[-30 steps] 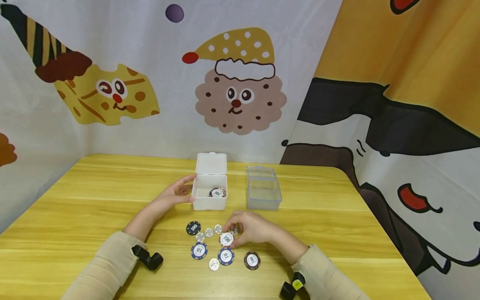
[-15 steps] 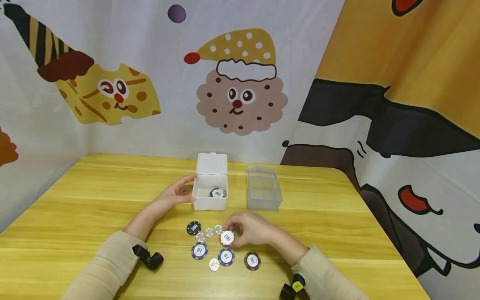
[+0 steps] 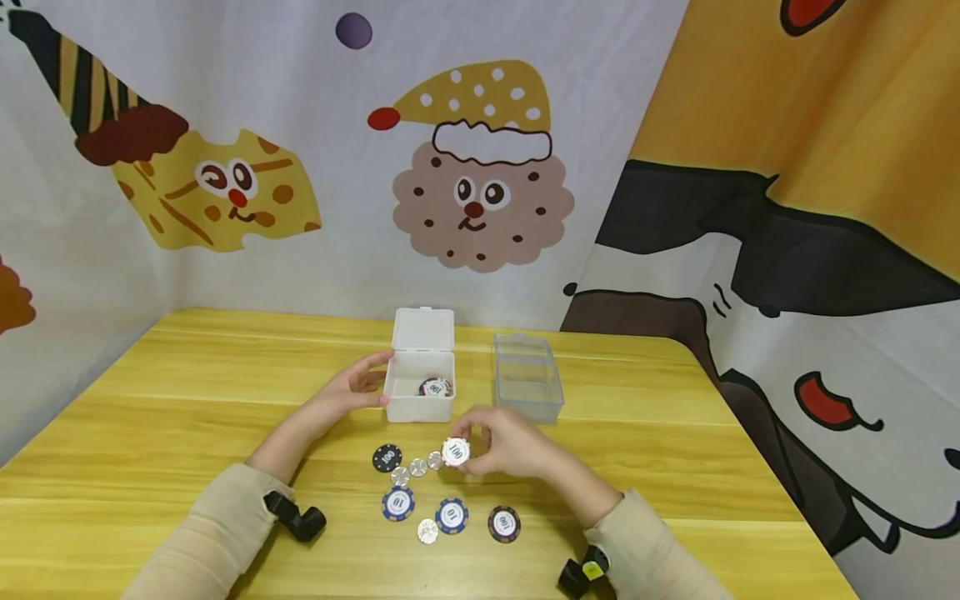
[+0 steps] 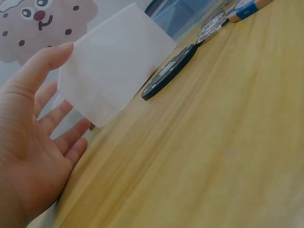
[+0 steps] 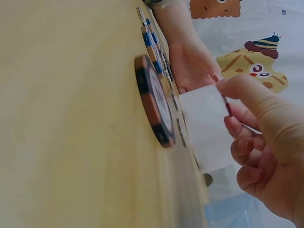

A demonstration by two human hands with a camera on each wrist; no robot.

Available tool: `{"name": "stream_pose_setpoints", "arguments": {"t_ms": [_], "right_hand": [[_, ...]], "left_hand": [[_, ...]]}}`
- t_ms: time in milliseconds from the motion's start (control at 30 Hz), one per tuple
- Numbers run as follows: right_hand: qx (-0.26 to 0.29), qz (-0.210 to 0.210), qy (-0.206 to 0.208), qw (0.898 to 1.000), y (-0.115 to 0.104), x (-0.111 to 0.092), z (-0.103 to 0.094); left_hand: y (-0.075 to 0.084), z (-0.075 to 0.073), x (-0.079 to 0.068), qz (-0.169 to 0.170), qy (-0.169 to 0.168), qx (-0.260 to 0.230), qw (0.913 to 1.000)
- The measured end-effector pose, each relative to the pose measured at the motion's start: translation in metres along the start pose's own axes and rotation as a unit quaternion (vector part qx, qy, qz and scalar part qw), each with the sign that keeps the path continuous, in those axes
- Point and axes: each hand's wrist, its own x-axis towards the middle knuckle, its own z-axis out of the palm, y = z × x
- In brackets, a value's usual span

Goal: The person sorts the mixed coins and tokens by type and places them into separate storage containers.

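My right hand (image 3: 506,440) pinches a white poker chip (image 3: 456,452) marked 100 between thumb and fingers, lifted over the table in front of the white box. In the right wrist view that chip (image 5: 227,105) appears edge-on, with a red edge. My left hand (image 3: 352,386) touches the left side of the white box (image 3: 418,408), whose lid stands up at the back. In the left wrist view its fingers (image 4: 58,116) are loosely spread, with the thumb at the box's edge. Inside the box lie chips (image 3: 435,388), their number unclear.
Right of the white box stands a clear plastic box (image 3: 528,392). On the table lie a black chip (image 3: 387,458), two blue chips (image 3: 398,503), a dark brown chip (image 3: 504,524) and several small silvery discs (image 3: 418,467). A printed curtain (image 3: 337,275) hangs behind.
My right hand has lifted the white poker chip from beside the blue chip and moved it away from me, toward the white box. The left hand stays at the box.
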Motion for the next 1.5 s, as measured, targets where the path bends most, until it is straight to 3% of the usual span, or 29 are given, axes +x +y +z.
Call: {"name": "stream_pose_setpoints", "arguments": {"t_ms": [467, 933, 1200, 1500], "right_hand": [[0.003, 0.019, 0.074, 0.997, -0.006, 0.019, -0.011], [-0.006, 0.052, 0.15, 0.987, -0.004, 0.055, -0.02], [-0.014, 0.081, 0.169, 0.982, -0.003, 0.072, -0.022], [-0.018, 0.115, 0.163, 0.98, 0.007, 0.086, -0.018]], "left_hand": [[0.001, 0.001, -0.001, 0.01, -0.004, -0.006, 0.9999], [0.002, 0.002, -0.001, 0.002, -0.001, -0.002, 1.0], [0.002, 0.001, 0.0, -0.001, 0.0, -0.007, 1.0], [0.001, 0.001, -0.001, -0.003, 0.002, -0.006, 1.0]]}}
